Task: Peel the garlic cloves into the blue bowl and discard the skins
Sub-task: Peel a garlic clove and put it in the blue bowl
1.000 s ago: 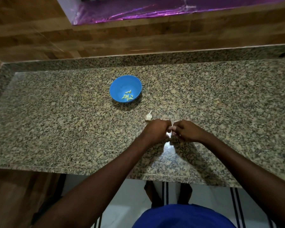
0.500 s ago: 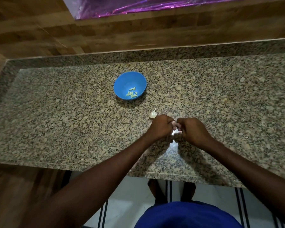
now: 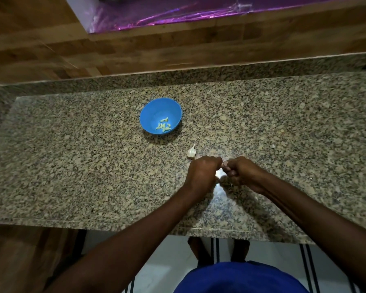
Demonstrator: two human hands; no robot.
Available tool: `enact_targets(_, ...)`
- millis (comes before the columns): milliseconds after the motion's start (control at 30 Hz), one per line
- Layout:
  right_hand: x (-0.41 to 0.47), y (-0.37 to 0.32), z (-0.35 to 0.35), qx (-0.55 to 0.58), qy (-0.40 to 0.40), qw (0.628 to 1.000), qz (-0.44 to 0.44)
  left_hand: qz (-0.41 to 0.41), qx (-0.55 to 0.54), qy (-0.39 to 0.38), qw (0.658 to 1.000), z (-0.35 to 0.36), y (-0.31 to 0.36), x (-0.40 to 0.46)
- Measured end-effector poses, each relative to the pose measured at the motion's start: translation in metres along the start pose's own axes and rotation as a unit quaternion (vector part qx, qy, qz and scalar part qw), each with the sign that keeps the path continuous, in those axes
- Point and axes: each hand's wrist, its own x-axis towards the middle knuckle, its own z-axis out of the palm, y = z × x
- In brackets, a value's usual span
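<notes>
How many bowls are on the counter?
1: the blue bowl sits mid-counter, beyond the garlic bulb and both hands, holding some peeled cloves.

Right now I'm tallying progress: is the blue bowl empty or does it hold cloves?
Not empty: the bowl sits upright with a few peeled cloves inside.

Near obstacle: the garlic bulb (image 3: 191, 152) sits just beside your left hand (image 3: 201, 174).
Far obstacle: the blue bowl (image 3: 160, 116) stands beyond it.
Open passage: bare granite countertop (image 3: 72, 157) either side.
</notes>
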Motion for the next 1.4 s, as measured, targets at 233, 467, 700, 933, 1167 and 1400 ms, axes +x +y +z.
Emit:
enact_targets(233, -0.003, -0.004, -0.006, 0.014, -0.028, 0.999, 0.014, -0.063, -0.145, -0.042, 0.987, -0.003, -0.009, 0.014)
enact_targets(467, 0.01, 0.012, -0.011, -0.438, 0.152, 0.837, -0.291, -0.276, -0.495, -0.247, 0.787, -0.021, -0.016, 0.025)
enact_targets(700, 0.007, 0.006, -0.004, -0.052, 0.064, 0.996, -0.04, -0.168, -0.318, -0.116, 0.926, -0.004, -0.015, 0.02)
enact_targets(933, 0.017, 0.015, -0.006, 0.158, -0.046, 0.98, 0.113, -0.246, -0.429, -0.048, 0.868, 0.008, -0.018, 0.006)
enact_targets(1167, 0.013, 0.024, -0.004, -0.001, 0.049, 0.999, -0.012, -0.29, -0.489, -0.042, 0.822, 0.017, -0.024, -0.004)
enact_targets(1400, 0.008, 0.03, 0.0, -0.05, 0.104, 0.991, -0.063, -0.273, -0.316, -0.029, 0.908, 0.031, -0.03, -0.003)
